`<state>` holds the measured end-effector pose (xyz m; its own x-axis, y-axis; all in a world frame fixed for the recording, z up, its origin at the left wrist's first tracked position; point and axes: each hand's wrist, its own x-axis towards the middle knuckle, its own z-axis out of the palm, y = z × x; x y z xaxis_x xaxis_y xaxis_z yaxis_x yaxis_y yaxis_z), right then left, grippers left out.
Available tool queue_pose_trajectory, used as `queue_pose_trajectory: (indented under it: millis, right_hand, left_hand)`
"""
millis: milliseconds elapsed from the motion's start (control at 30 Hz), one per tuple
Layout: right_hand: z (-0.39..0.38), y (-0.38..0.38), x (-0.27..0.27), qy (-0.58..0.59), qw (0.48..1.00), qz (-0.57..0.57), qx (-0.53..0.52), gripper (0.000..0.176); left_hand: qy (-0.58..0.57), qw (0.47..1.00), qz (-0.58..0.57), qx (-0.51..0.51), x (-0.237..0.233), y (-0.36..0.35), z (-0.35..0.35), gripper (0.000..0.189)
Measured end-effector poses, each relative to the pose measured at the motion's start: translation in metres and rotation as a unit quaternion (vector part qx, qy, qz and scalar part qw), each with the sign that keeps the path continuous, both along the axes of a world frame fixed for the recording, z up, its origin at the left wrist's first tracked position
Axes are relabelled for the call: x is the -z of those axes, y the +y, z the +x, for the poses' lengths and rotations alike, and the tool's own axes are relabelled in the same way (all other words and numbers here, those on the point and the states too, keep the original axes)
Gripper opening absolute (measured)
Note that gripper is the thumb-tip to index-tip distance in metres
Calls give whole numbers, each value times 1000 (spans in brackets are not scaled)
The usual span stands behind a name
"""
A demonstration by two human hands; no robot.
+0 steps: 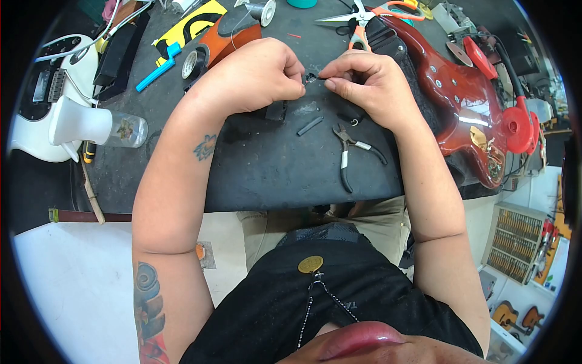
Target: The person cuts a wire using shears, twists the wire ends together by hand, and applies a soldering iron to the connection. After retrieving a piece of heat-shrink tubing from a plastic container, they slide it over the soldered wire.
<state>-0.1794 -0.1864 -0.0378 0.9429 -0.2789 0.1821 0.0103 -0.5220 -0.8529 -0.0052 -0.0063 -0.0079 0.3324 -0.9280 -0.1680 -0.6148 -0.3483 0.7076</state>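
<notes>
Head view, looking down on bench. L hand point(254, 76) and R hand point(364, 82) meet over mat point(273, 170), upper centre of frame, forearms crossing mat's near edge.

Pinch a small dark part point(311, 77) btw them:
- L thumb and forefinger closed tight on its left end, other L fingers curled in.
- R thumb and forefinger closed on its right end, remaining R fingers folded under.

Holds part just above mat, w/ contact not clear from this angle. Too small to identify, poss. a bit of hardware.

- Below R hand: pliers point(354, 155), flat on mat, jaws toward hands, handles slightly spread.
- Left of pliers, near: short dark bar point(310, 126), lying slantwise.
- Above hands: scissors point(364, 21), orange handles, blades pointing left.
- Right of R hand: red guitar point(467, 97), body face up, running down-right along mat.
- Upper left of L hand: tape point(193, 62) roll, near knuckles.
- Far left: white guitar point(36, 91), w/ bottle point(97, 126) lying on its side at its lower end, well apart from both hands.
</notes>
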Motion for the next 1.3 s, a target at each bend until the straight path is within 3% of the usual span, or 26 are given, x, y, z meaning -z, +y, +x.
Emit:
queue_pose_trajectory:
  millis: [1033, 1100, 1233, 1300]
  right_hand:
    - [4, 7, 3, -1, 1000, 25, 9, 13]
    - [4, 7, 2, -16, 1000, 20, -4, 13]
    - [5, 3, 10, -61, 998, -15, -17, 14]
    - [7, -2, 13, -89, 994, -53, -35, 15]
  left_hand:
    - [-14, 1000, 16, -11, -10, 5, 4, 26]
    - [5, 997, -63, -35, -12, 9, 4, 27]
    - [80, 991, -79, -75, -25, 21, 18, 25]
    - [119, 975, -147, -119, -27, 22, 30, 21]
